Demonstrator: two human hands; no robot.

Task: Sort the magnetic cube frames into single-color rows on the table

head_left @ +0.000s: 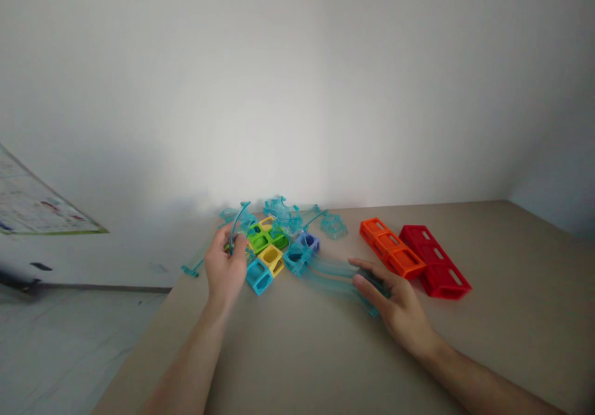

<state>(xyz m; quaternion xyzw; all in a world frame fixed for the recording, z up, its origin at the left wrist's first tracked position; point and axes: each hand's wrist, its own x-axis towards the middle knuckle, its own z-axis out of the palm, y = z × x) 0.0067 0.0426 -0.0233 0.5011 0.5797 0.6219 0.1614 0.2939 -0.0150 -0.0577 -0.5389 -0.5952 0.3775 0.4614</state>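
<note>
My left hand (224,266) is closed, pinching a thin curved teal plastic piece (236,222) that sticks up from the fingers. Close beside it lies a group of open-sided plastic cubes: green (260,242), yellow (271,259), blue (259,275) and purple (308,241). My right hand (388,297) is closed around a long translucent teal track piece (332,269), smeared by motion. Its far end reaches to the blue and purple cubes; whether it touches them I cannot tell. Something dark shows between the right fingers, too blurred to name.
Several translucent teal parts (283,214) lie in a heap near the wall. Another teal piece (189,270) rests at the table's left edge. To the right are a row of orange cubes (391,249) and a row of red cubes (434,260). A white wall (297,93) backs the table (288,353).
</note>
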